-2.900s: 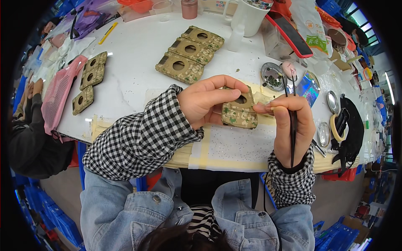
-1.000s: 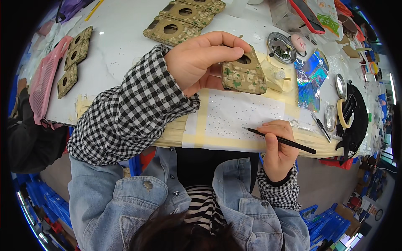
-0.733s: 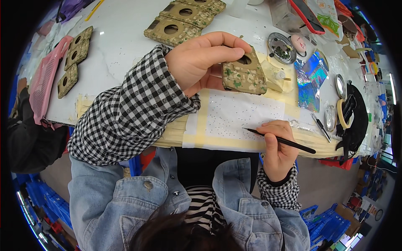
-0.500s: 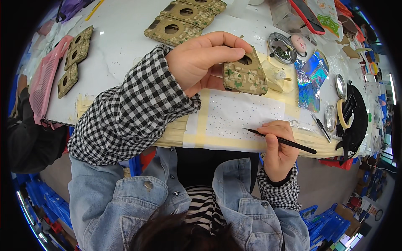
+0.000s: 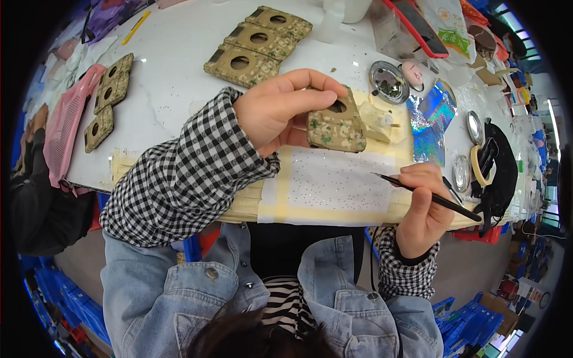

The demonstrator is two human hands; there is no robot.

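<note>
My left hand grips a camouflage-patterned shell by its far part, thumb on top near the round hole. The shell hangs tilted above the far edge of a white sheet taped to the table and strewn with tiny dark specks. In my right hand is a slim black pen-like tool, pinched between thumb and fingers. Its fine tip points left, above the sheet's right side; whether anything sits on the tip is too small to tell.
More camouflage shells lie at the back, others beside a pink mesh item at left. Rightward are a round dish with dark bits, a small bottle, shiny holographic film, a tape roll and a red-edged phone.
My right hand and the black tool have moved right and a little nearer, so the tip is farther right over the sheet. My left hand still holds the shell. The whole view shifted slightly.
</note>
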